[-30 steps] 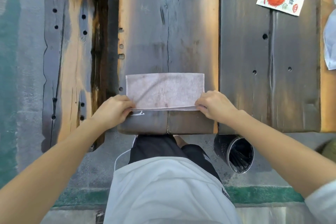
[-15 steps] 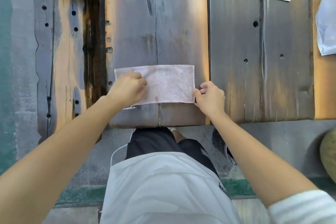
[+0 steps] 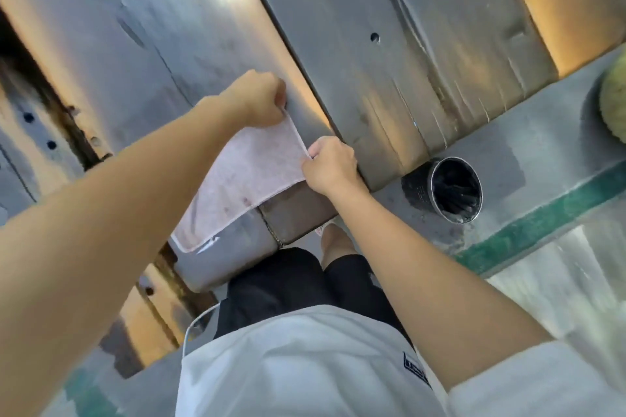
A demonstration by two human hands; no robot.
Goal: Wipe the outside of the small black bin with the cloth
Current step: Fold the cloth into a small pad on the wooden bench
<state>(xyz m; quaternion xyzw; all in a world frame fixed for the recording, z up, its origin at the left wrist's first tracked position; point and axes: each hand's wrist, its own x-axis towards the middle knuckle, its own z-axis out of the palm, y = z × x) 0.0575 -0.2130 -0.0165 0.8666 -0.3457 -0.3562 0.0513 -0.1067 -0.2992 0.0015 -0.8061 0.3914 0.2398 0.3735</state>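
At the near edge of the weathered wooden plank table (image 3: 389, 54), one pale pink stained rectangular cloth (image 3: 244, 183) hangs partly over the edge. Left hand (image 3: 261, 100) pinches its far corner at eleven o'clock; right hand (image 3: 330, 164) pinches the adjacent corner. One small black cylindrical bin (image 3: 443, 188) stands on the floor at three o'clock, apart from the cloth. Wiping apparently not begun, though motion blur limits certainty; the whole exterior remains outstanding.

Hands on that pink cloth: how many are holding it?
2. The left hand pinches the pink cloth's far corner over the wooden table; the right hand pinches the near corner, beside the small black bin on the floor.
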